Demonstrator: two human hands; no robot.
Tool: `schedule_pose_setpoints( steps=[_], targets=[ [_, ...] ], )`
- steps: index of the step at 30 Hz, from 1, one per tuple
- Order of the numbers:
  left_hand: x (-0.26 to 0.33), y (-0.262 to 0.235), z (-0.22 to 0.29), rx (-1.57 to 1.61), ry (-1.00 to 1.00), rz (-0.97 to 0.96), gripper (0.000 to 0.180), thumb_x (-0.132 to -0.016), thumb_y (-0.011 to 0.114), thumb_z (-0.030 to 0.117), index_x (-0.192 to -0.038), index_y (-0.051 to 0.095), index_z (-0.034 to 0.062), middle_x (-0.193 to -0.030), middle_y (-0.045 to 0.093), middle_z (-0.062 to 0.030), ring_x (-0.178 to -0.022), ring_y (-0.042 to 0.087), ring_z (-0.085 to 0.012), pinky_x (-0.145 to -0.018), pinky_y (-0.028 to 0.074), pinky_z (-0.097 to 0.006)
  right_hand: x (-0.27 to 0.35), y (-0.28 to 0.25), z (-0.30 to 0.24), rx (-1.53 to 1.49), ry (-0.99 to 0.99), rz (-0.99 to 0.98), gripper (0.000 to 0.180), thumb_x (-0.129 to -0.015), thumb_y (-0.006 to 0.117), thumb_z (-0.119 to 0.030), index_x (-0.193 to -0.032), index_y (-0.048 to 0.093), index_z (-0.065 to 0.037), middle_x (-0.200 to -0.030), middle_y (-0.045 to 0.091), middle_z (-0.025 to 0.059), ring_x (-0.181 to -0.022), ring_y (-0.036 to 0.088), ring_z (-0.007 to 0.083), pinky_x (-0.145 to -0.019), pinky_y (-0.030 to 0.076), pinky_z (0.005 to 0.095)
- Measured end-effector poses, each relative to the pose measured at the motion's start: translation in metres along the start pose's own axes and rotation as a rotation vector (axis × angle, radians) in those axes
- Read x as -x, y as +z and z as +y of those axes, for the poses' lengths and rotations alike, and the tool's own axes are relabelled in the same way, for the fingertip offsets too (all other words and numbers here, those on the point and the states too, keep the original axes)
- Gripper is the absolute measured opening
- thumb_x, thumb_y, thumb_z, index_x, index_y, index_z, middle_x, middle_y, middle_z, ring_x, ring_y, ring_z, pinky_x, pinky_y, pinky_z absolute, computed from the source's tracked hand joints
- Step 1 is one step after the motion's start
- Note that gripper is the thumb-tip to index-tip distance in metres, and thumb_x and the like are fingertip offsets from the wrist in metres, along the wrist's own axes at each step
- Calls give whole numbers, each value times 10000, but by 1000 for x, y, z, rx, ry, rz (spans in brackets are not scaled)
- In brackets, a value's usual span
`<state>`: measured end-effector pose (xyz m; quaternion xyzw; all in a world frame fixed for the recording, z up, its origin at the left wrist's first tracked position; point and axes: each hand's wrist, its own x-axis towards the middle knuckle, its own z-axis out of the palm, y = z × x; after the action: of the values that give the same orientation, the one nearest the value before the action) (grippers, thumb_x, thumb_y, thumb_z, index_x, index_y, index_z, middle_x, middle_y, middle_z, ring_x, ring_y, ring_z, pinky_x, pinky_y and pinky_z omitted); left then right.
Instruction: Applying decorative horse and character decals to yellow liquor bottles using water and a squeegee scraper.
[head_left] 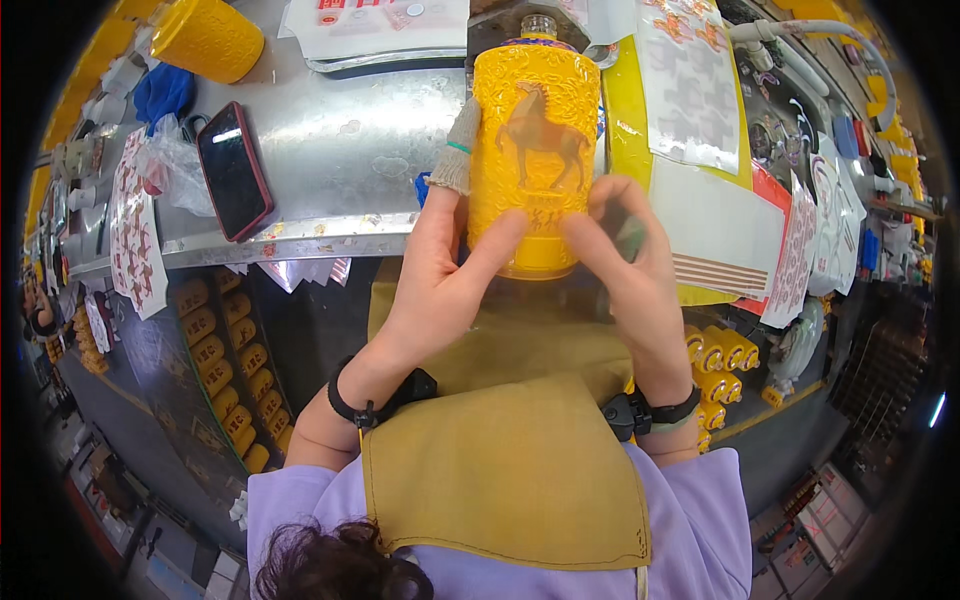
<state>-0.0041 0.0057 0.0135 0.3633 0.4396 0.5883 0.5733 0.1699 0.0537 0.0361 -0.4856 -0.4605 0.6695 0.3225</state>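
Note:
A yellow embossed bottle (500, 110) with a bare glass neck stands upright in front of me. On its face is a brown horse decal (545, 140), with small characters below it. My left hand (445, 265) is closed round the bottle's left side, its thumb on the lower front. A grey knitted cover (458, 150) is on its fingers, which run partly out of sight behind the bottle. At the lower right of the characters, my right hand (635, 255) has its thumb against the front and its bent forefinger by the side; its other fingers are blurred.
A phone (235, 170) lies on the metal table (350, 150) at left, below another yellow bottle (208, 40). Decal sheets (690, 90) and white card (715, 230) lie at right. Yellow bottles (725, 350) are stacked below right; a rack (215, 350) holds several more below left.

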Motion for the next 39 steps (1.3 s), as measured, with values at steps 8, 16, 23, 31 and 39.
schedule_pose_setpoints(
  steps=[8, 16, 23, 31, 39],
  targets=[
    [1, 4, 0, -28, 21, 4, 664, -1021, 562, 20, -1591, 221, 13, -1488, 473, -123, -1339, 493, -192, -1107, 412, -345, 13, 1, -25, 108, -245, 110, 331, -972, 595, 24, -1294, 535, -22, -1189, 571, 86, -1095, 563, 141, -974, 442, 288],
    [-1, 8, -1, 13, 74, 40, 725, -1009, 553, -13, -1614, 155, 23, -1524, 428, -136, -1377, 470, -214, -1140, 389, -372, 3, 0, -48, 688, -588, 209, 274, -855, 651, 113, -1103, 683, 3, -1011, 694, 141, -905, 684, 272, -797, 536, 339],
    [0, 11, -7, -46, 115, 37, 876, -965, 639, 15, -1622, 61, 18, -1550, 366, -156, -1410, 428, -240, -1148, 391, -398, -12, 12, -71, 1048, -819, -86, 381, -812, 682, 127, -1168, 662, -5, -1020, 682, 113, -922, 692, 227, -800, 550, 310],
    [0, 14, -1, 40, 75, 73, 925, -937, 680, 14, -1607, 43, -23, -1567, 340, -180, -1408, 430, -245, -1132, 418, -403, -21, 4, -66, 965, -852, 9, 360, -806, 678, 148, -1128, 676, -13, -969, 677, 109, -884, 699, 217, -766, 570, 304],
    [14, -15, -26, -729, 626, 80, 1062, -662, 953, 338, -1543, 427, 66, -1509, 406, -224, -1327, 462, -390, -1111, 383, -466, 11, -35, -18, 990, -1202, -227, 209, -745, 747, -89, -950, 769, -124, -1049, 768, -5, -881, 643, 186, -779, 490, 314]
  ],
)
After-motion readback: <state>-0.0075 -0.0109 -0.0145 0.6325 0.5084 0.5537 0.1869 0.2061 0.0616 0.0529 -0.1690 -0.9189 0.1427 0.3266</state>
